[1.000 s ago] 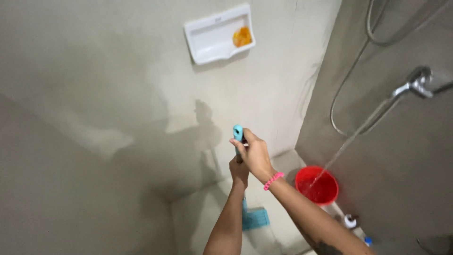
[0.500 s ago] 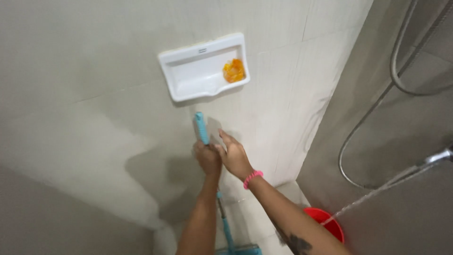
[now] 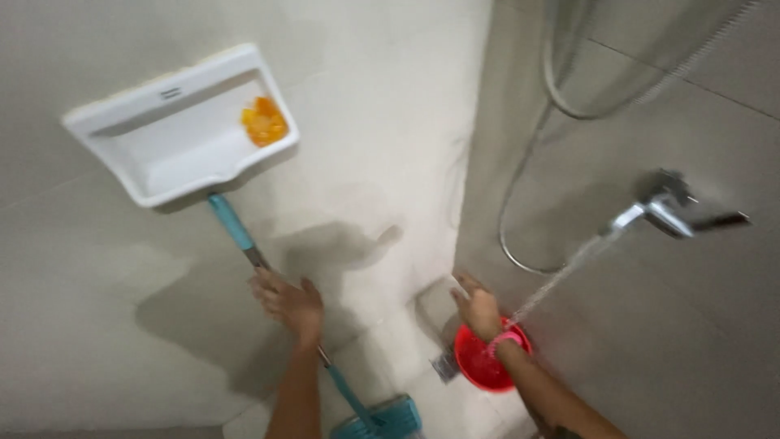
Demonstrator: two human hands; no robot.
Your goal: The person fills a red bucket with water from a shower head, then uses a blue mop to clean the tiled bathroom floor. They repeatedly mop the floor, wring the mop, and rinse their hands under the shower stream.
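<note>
Looking down into a tiled shower corner, the left hand (image 3: 288, 302) has its grip wrapped around the thin metal shaft of a mop handle (image 3: 236, 229). The handle leans against the wall, blue mop head (image 3: 388, 416) on the floor, blue top end just under a white wall soap dish (image 3: 175, 130) holding an orange soap piece (image 3: 265, 122). The right hand (image 3: 478, 307) is off the handle, fingers loosely spread and holding nothing, near the corner. Below it a red bucket (image 3: 486, 362) catches water streaming from a chrome tap (image 3: 662, 210), hose (image 3: 528, 179) looping above. With one hand steadying it, the mop could likely slide on wet tile; the bucket may overflow.
</note>
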